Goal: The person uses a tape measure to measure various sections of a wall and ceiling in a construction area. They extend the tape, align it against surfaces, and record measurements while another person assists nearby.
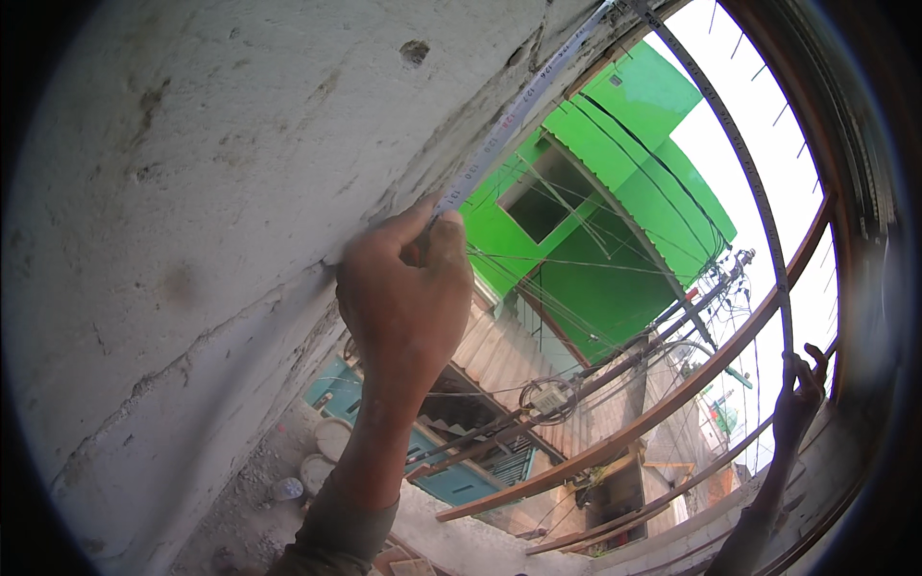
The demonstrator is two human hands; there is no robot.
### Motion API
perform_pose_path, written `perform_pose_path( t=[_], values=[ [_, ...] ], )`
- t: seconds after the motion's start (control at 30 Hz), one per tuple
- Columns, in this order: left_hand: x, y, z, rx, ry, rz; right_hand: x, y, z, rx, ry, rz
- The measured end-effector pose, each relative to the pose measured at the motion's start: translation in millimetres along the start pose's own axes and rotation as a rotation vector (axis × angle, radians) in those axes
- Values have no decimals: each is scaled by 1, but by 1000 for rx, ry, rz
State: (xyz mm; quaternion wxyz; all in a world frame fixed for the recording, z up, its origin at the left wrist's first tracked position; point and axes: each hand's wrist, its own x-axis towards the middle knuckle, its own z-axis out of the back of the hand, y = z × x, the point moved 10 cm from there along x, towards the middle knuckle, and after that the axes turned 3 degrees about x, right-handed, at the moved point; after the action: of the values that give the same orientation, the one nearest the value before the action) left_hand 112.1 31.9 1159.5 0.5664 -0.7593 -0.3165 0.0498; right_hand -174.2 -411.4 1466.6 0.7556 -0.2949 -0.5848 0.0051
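Note:
My left hand (pixel 408 278) pinches a pale measuring tape (pixel 523 104) between thumb and fingers, close against a rough plastered wall edge. From that pinch the tape runs up along the wall edge to the top of the view. There a strip of tape bends over and hangs in a long curve down the right side. Its lower end meets my right hand (pixel 799 392), raised at the far right and dark against the light. Thumb and fingers close on the strip there, with some fingertips sticking up. A tape case does not show.
The grey plastered wall (pixel 221 182) fills the left side. Curved reddish-brown bars (pixel 663 413) cross the opening on the right. Outside stand a bright green building (pixel 624 173), tangled overhead wires (pixel 725 274) and corrugated roofs. Rubble and round pale containers (pixel 333 438) lie below.

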Motion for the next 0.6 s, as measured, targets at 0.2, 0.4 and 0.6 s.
perform_pose_path(
  t=[0.2,0.4,0.6],
  values=[
    [-13,1,-21,-92,-32,-6,17,-1,52,-155,-9,64],
    [26,39,6,-47,12,-62,-4,29,-9,1,-55,-34],
    [52,55,-12,-121,132,-108,8,49,35,44,-176,269]
  ],
)
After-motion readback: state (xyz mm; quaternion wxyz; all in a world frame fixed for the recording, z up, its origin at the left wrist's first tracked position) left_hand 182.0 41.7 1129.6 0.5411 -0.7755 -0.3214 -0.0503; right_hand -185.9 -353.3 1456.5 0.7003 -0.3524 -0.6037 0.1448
